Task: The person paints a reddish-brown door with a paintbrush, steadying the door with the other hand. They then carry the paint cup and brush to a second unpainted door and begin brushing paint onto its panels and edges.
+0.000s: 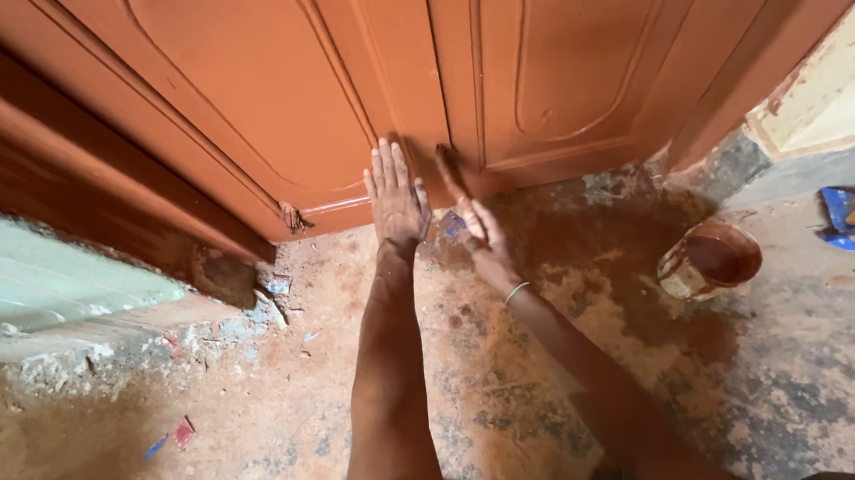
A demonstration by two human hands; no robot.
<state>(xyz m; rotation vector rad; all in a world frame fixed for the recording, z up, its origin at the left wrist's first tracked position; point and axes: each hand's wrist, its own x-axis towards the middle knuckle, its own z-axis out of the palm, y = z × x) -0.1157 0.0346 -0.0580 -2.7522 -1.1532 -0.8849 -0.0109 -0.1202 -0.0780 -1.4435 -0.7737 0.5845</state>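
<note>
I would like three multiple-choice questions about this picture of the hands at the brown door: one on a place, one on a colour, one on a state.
1. Where does the paint tin stand?
A. on the floor, to the right of the right hand
B. between the two hands
C. to the left of the left hand

2. What colour is the band on the right wrist?
A. red
B. green
C. black

3. How is the left hand placed?
A. closed in a fist
B. gripping the tin
C. open and flat against the door's lower edge

Answers: 1 A, the tin sits on the stained floor right of the right hand. 2 B, the thin band looks light green. 3 C, its fingers lie spread on the door.
</note>
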